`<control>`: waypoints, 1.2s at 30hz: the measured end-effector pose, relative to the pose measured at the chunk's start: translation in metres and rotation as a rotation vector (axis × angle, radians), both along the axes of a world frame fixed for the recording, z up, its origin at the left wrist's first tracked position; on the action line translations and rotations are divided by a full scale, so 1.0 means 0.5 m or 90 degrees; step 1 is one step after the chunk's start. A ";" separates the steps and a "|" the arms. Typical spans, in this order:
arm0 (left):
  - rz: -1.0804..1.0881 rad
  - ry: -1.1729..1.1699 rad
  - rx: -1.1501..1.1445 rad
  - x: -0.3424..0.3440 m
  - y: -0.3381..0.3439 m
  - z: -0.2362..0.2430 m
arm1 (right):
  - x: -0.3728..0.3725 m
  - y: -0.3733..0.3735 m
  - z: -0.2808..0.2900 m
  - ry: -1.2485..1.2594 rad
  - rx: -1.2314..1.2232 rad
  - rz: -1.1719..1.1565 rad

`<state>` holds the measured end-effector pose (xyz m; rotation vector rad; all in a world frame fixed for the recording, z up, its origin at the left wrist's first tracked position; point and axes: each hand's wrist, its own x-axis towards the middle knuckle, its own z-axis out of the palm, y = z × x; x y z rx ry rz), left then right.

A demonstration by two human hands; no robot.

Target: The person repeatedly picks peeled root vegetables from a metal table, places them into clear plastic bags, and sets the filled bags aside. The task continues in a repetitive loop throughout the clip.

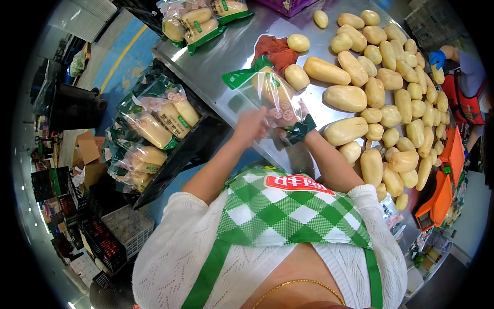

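Note:
A clear plastic bag of lotus root (268,91) with green ends and printed root slices is held over the near edge of the metal table (234,56). My left hand (251,125) has its fingers curled on the bag's left side. At the bag's near right end, my right hand (303,114) grips it, its fingers partly hidden by the plastic. Just beyond the bag lie a crumpled reddish-brown cloth (275,51) and a loose lotus root piece (297,77).
Many peeled lotus roots (375,92) cover the table's right side. Filled bags (198,20) lie at the far left corner; more (159,118) fill a black crate (193,149) at left. An orange holder (440,198) stands at the right edge. Another person's blue-gloved hand (437,59) holds a root.

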<state>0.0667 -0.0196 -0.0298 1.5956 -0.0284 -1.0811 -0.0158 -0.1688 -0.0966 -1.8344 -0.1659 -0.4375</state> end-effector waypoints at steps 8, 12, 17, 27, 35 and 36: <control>-0.036 -0.064 -0.054 -0.022 0.001 0.005 | -0.024 -0.012 0.101 0.163 -0.289 -0.115; 0.006 -0.036 -0.087 -0.020 -0.012 0.005 | -0.011 -0.021 0.090 0.284 -0.057 -0.067; 0.028 -0.040 -0.162 -0.013 0.001 -0.027 | -0.089 -0.048 0.035 0.106 -0.368 -0.101; -0.002 0.025 -0.125 -0.006 0.009 -0.006 | -0.382 -0.048 0.224 0.309 -0.015 -0.365; 0.054 -0.009 -0.053 0.046 0.066 -0.011 | -0.609 -0.155 0.217 0.397 -0.222 -0.848; 0.077 -0.025 -0.064 0.057 0.078 -0.006 | -0.636 -0.175 0.222 0.392 -0.279 -0.907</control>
